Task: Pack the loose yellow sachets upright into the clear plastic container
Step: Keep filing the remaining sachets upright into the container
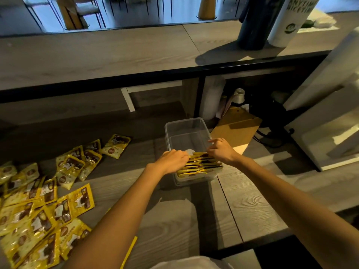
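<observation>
A clear plastic container (186,126) stands on the grey wooden surface in the middle of the view. Several yellow sachets (201,165) stand upright on edge in its near half; the far half holds none. My left hand (173,159) presses against the left ends of that row, fingers curled on the sachets. My right hand (221,150) rests on the row's right ends, fingers on the farthest sachet. Many loose yellow sachets (44,200) lie flat in a heap at the left.
A brown cardboard piece (237,126) lies just right of the container. A raised counter (116,55) runs across the back, with a dark bottle (256,22) and a white cup (291,20) on it. A white appliance (330,113) stands at the right.
</observation>
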Available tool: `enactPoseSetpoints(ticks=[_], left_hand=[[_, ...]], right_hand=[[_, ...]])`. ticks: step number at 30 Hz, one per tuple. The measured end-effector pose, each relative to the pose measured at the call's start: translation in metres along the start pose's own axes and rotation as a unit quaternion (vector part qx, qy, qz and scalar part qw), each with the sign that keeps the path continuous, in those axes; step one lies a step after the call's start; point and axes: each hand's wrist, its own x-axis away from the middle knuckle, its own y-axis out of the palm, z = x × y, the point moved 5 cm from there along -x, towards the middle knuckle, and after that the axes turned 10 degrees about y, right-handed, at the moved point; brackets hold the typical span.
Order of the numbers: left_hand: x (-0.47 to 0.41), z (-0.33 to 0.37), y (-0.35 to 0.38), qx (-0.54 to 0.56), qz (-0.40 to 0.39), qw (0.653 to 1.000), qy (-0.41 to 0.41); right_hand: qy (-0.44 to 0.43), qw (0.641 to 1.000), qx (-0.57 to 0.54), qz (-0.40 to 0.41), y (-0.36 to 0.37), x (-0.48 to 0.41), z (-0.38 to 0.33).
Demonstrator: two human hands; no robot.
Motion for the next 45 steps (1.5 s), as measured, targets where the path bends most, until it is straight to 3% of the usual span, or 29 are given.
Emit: enactPoseSetpoints(ticks=[7, 19, 25, 33, 37, 41, 45], left_hand=[[-0.005, 0.0, 0.009, 0.024, 0.022, 0.999, 0.023], [0.004, 0.006, 0.012, 0.034, -0.006, 0.999, 0.032], [0.008, 0.008, 0.008, 0.05, 0.038, 0.998, 0.01], [0.011, 0.007, -0.004, 0.016, 0.086, 0.996, -0.012], [0.029, -0.001, -0.024, -0.005, 0.18, 0.982, -0.057], [0.076, -0.028, -0.04, -0.01, 0.293, 0.946, -0.139], [0.145, -0.071, -0.017, -0.003, 0.326, 0.909, -0.26]], right_hand=[[-0.035, 0.997, 0.072, -0.01, 0.004, 0.001, -0.008], [-0.055, 0.998, 0.034, -0.003, 0.014, 0.006, -0.007], [-0.047, 0.998, -0.036, 0.018, 0.01, 0.012, -0.008], [-0.035, 0.997, -0.037, 0.058, 0.003, 0.016, -0.018], [-0.073, 0.991, 0.009, 0.112, -0.002, 0.025, -0.043], [-0.191, 0.968, 0.022, 0.161, 0.015, 0.048, -0.097], [-0.284, 0.951, 0.034, 0.117, 0.067, 0.07, -0.15]])
